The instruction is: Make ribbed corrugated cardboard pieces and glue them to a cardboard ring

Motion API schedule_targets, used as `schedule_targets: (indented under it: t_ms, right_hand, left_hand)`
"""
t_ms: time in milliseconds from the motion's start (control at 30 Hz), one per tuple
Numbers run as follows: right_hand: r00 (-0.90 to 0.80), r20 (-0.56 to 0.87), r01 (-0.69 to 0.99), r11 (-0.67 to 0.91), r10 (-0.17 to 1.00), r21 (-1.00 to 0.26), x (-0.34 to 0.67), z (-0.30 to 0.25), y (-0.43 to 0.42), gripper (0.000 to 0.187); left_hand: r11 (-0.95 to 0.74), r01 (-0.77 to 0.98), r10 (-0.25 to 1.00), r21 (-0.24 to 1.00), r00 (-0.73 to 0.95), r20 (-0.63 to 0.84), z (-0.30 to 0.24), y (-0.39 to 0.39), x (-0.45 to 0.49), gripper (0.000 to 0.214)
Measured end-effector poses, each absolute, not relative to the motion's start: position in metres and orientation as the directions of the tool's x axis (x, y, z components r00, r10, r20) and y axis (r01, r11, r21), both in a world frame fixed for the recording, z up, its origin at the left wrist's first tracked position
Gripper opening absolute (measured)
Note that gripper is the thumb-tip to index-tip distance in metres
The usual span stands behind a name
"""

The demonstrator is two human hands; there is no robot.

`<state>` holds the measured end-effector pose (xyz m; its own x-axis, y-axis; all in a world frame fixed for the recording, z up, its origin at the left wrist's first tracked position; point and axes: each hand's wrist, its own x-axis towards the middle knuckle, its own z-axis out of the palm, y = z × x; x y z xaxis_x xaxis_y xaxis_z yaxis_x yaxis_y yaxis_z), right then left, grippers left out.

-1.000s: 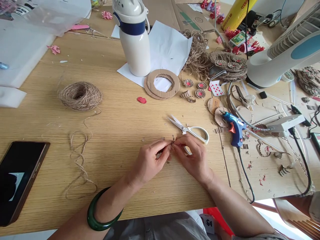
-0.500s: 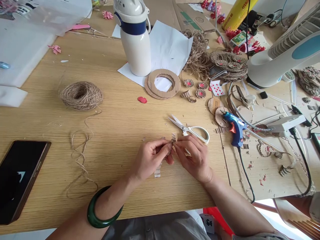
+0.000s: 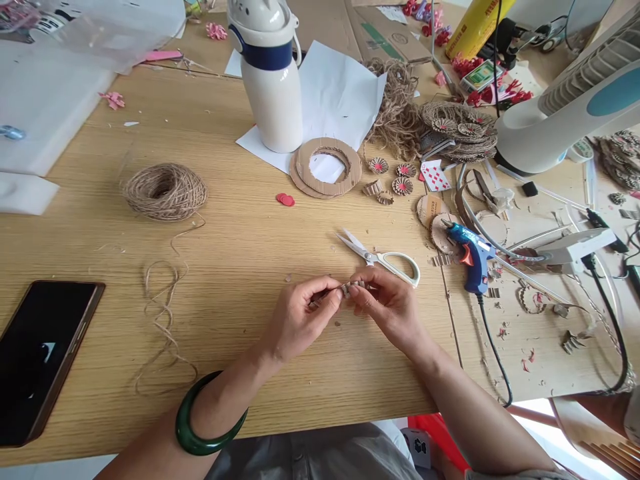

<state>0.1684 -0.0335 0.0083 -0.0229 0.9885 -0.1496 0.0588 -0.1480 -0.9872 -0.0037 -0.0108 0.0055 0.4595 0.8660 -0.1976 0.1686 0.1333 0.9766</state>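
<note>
My left hand [image 3: 299, 319] and my right hand [image 3: 387, 305] meet over the wooden table [image 3: 240, 267], near its front edge. Both pinch a small strip of corrugated cardboard [image 3: 351, 287] stretched between their fingertips. A green bangle [image 3: 200, 433] sits on my left wrist. White-handled scissors [image 3: 385, 257] lie just behind my right hand. A blue glue gun [image 3: 467, 253] rests to the right of them, its cord running off the table edge.
A twine ball [image 3: 165, 191] with loose twine lies at left, a dark phone [image 3: 37, 357] at the front left. A white bottle [image 3: 270, 73], cardboard rings [image 3: 327, 167], small cardboard rosettes [image 3: 390, 177], a fan [image 3: 565, 107] and scraps crowd the back and right.
The cardboard strip hung down below my left hand half a second ago. Now it is pulled level between both hands' fingertips, and my right hand has shifted slightly right.
</note>
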Motion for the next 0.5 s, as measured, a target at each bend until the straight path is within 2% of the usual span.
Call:
schedule_targets:
  t_ms: [67, 133, 200, 267, 333, 500]
  right_hand:
    - [-0.032, -0.191, -0.031, -0.192, 0.981, -0.981, 0.1688, 0.0094, -0.0333, 0.027]
    - [-0.02, -0.237, -0.09, -0.238, 0.971, -0.967, 0.169, 0.0097, -0.033, 0.027]
    - [0.008, -0.269, -0.124, -0.266, 0.963, -0.956, 0.1688, 0.0093, -0.0327, 0.028]
    - [0.04, -0.278, -0.139, -0.27, 0.96, -0.953, 0.1682, 0.0084, -0.0327, 0.028]
    - [0.054, -0.272, -0.14, -0.263, 0.961, -0.955, 0.1673, 0.0075, -0.0329, 0.027]
    - [0.02, -0.194, -0.092, -0.191, 0.981, -0.977, 0.1646, 0.0081, -0.0332, 0.022]
  left_hand:
    - [-0.043, 0.24, 0.906, 0.97, 0.418, -0.063, 0.0071, -0.0105, -0.0039, 0.02]
    - [-0.262, 0.338, 0.935, 0.904, 0.32, 0.151, 0.0082, -0.01, -0.005, 0.015]
    - [-0.445, 0.475, 0.895, 0.759, 0.228, 0.382, 0.0084, -0.01, -0.007, 0.023]
    - [-0.55, 0.556, 0.822, 0.623, 0.23, 0.521, 0.0078, -0.0109, -0.0086, 0.025]
    - [-0.589, 0.528, 0.8, 0.612, 0.279, 0.53, 0.0061, -0.0126, -0.0082, 0.023]
    - [-0.442, 0.364, 0.892, 0.82, 0.272, 0.36, 0.0001, -0.0157, -0.0013, 0.015]
